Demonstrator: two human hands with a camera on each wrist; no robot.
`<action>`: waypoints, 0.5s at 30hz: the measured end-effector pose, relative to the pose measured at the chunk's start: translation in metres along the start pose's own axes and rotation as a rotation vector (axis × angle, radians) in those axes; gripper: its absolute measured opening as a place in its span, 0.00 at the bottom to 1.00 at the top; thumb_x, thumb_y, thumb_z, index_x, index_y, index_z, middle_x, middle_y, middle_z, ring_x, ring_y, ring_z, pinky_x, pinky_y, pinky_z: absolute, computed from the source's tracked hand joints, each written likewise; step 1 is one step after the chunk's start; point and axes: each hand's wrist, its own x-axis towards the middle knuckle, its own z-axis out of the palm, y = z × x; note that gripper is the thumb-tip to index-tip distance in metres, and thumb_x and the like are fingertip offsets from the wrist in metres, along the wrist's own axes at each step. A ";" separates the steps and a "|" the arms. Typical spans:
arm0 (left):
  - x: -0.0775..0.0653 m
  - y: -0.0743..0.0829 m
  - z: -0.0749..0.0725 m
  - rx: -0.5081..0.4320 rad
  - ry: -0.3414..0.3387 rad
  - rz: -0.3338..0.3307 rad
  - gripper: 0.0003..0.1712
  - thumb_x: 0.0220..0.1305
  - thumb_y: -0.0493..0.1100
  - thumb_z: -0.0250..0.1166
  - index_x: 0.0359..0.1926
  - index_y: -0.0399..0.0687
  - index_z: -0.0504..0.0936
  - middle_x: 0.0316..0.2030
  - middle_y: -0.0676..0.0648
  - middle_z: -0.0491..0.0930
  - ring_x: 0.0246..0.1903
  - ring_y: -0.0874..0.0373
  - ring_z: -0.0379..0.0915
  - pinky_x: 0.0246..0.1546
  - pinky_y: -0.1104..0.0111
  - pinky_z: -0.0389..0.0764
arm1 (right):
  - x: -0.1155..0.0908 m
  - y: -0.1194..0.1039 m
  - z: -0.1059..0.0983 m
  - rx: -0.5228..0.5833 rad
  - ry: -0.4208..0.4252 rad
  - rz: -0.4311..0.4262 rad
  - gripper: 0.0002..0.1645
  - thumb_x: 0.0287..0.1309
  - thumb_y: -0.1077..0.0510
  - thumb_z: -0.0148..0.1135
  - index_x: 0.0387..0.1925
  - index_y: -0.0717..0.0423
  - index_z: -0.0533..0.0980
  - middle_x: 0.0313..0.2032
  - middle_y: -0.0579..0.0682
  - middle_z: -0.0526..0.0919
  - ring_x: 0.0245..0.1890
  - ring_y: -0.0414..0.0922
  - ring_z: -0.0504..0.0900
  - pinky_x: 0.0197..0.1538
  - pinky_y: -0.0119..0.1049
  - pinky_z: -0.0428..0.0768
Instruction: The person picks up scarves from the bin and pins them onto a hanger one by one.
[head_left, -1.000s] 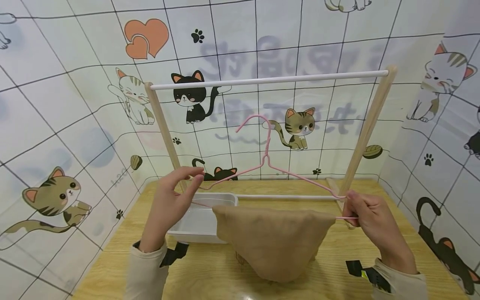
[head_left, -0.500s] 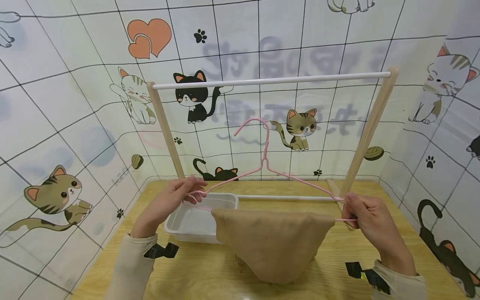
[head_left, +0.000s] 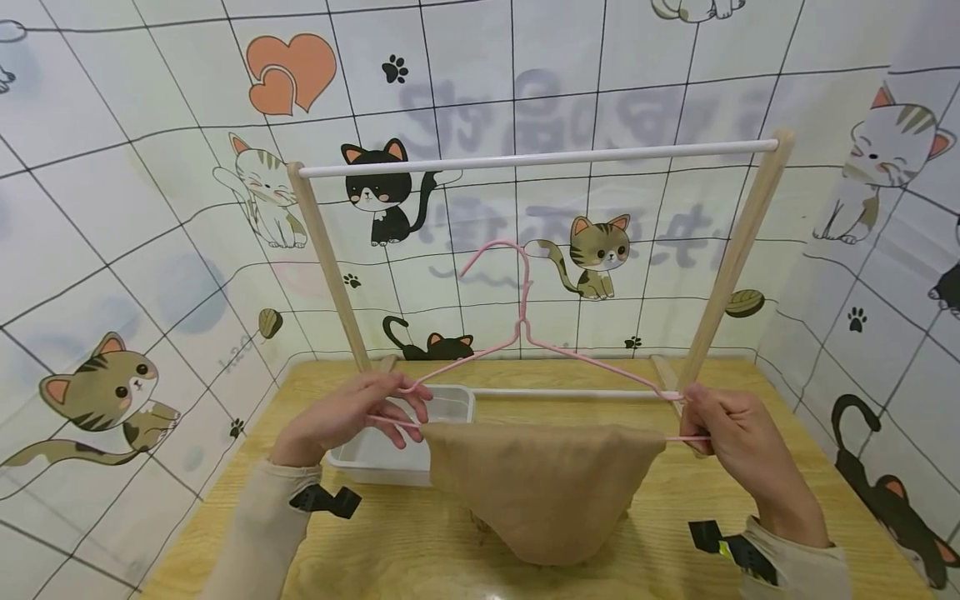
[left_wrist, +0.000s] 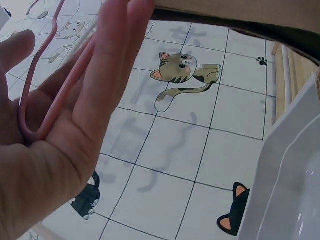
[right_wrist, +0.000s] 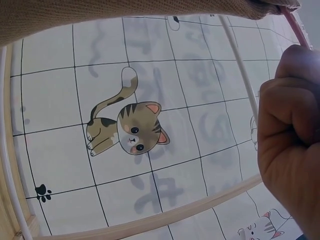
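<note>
A pink wire hanger point(head_left: 523, 302) is held up in front of me, hook on top. Over its lower bar hangs a tan cloth point(head_left: 547, 487), drooping in a rounded fold above the table. My right hand point(head_left: 738, 429) grips the hanger's right end in curled fingers. At the opposite end, my left hand point(head_left: 348, 410) has its fingers extended along the wire. The left wrist view shows the bent hanger end point(left_wrist: 64, 92) lying against the palm, thumb standing apart. In the right wrist view the pink wire point(right_wrist: 296, 27) runs into the fist point(right_wrist: 290, 135).
A white plastic basin point(head_left: 382, 477) stands on the wooden table point(head_left: 405, 542), behind and left of the cloth. Beyond the hanger rises a drying rack with a white top rod point(head_left: 525, 161) and wooden posts point(head_left: 738, 250). A cat-patterned sheet point(head_left: 480, 83) encloses the back and sides.
My left hand has moved from beside the hanger's left end onto it, its fingers now spread along the wire. The hanger has dipped and shifted slightly left; my right hand keeps its grip.
</note>
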 end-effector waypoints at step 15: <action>0.006 -0.018 0.009 -0.180 0.036 0.010 0.20 0.82 0.48 0.50 0.40 0.49 0.88 0.39 0.49 0.89 0.44 0.53 0.88 0.41 0.60 0.88 | 0.000 0.000 -0.002 -0.037 0.006 0.042 0.30 0.80 0.65 0.44 0.15 0.53 0.70 0.13 0.46 0.67 0.13 0.42 0.63 0.15 0.38 0.61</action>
